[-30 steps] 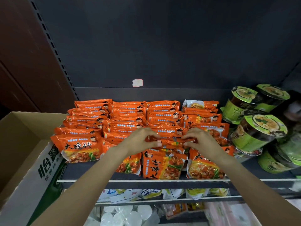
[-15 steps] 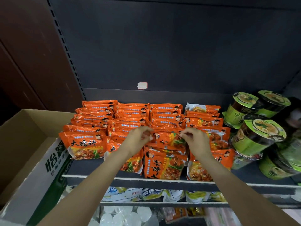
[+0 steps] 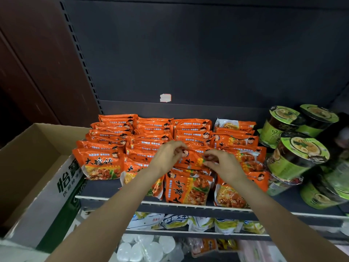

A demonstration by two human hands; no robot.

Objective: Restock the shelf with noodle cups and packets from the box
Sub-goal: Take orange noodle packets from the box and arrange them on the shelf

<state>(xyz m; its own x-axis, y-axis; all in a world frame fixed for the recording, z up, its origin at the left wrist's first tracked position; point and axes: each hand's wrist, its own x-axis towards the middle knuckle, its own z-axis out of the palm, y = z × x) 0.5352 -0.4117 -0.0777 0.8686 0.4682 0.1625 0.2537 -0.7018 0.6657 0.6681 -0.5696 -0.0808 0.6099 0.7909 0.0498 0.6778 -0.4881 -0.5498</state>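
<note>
Fingers of the left hand (image 3: pixel 166 157) and right hand (image 3: pixel 224 165) pinch opposite ends of an orange noodle packet (image 3: pixel 190 160); both forearms reach forward; packet lies crosswise above the shelf's (image 3: pixel 113 188) front rows.

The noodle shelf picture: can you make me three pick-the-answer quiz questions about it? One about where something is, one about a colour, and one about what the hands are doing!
1. Where are the noodle cups?
A. left of the packets
B. right of the packets
C. in the box

2. What colour are the lids of the cups?
A. green
B. blue
C. pink

3. What are the hands doing?
A. hanging idle
B. pinching one orange packet
C. lifting a cup

Answers: 1 B, they stack beside the packets' right end. 2 A, green tops show. 3 B, the left hand and right hand each pinch one end.
</note>
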